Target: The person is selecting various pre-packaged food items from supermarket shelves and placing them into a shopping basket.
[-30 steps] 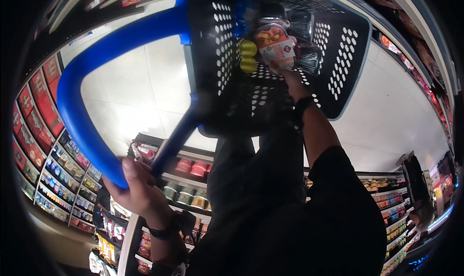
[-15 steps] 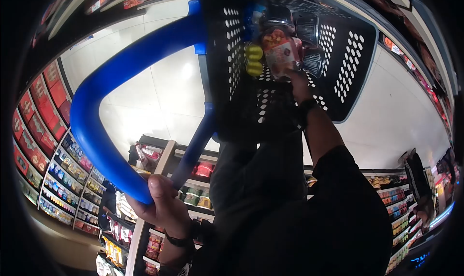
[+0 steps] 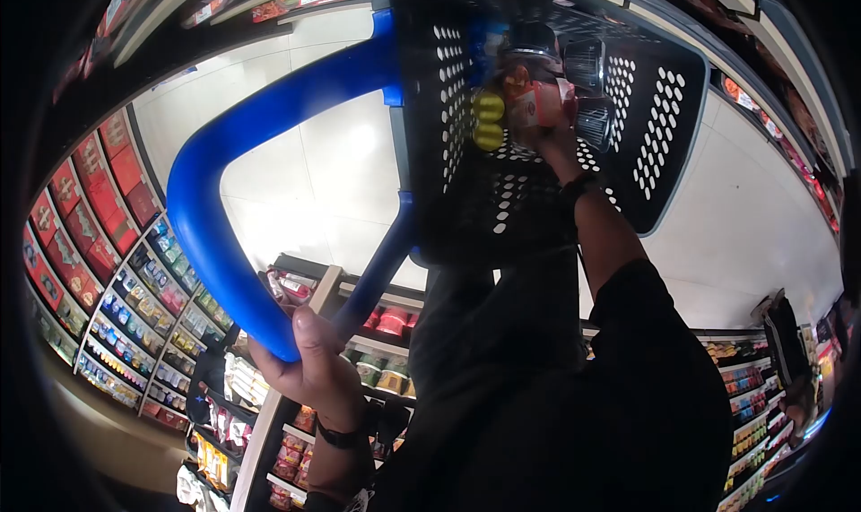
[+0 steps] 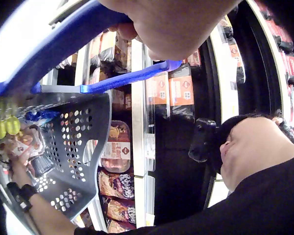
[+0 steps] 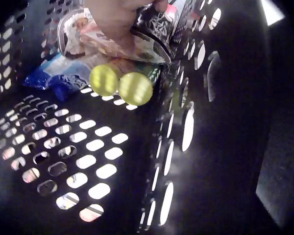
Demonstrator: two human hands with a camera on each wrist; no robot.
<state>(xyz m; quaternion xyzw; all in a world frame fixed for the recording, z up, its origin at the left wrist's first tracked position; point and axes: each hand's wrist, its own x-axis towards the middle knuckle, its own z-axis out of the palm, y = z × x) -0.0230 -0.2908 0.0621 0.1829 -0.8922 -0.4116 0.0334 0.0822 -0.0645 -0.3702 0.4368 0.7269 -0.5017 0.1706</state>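
My left hand [image 3: 314,364] grips the blue handle [image 3: 202,203] of a black shopping basket [image 3: 686,153], thumb along its lower bend. Deep inside the basket, my right hand [image 3: 560,153] holds a plastic food pack [image 3: 538,99] with a red-and-white label by its near end. In the right wrist view the fingers [image 5: 115,17] overlap the pack's top. Beside the pack stand two containers with yellow-green round tops [image 3: 489,122]. Clear-topped dark packs [image 3: 592,122] lie on its other side, and a blue plastic bag [image 5: 59,76] sits under it.
Shelves of red boxes [image 3: 76,203] and small jars and packets [image 3: 134,306] stand at the left. Packaged meat [image 4: 116,147] fills a shelf beside the basket. Pale floor [image 3: 296,144] shows through the handle. Another person [image 3: 785,351] is at the far right.
In the head view the basket, handle and left hand have shifted right. The food pack has turned in my right hand, its label now tilted and facing differently.
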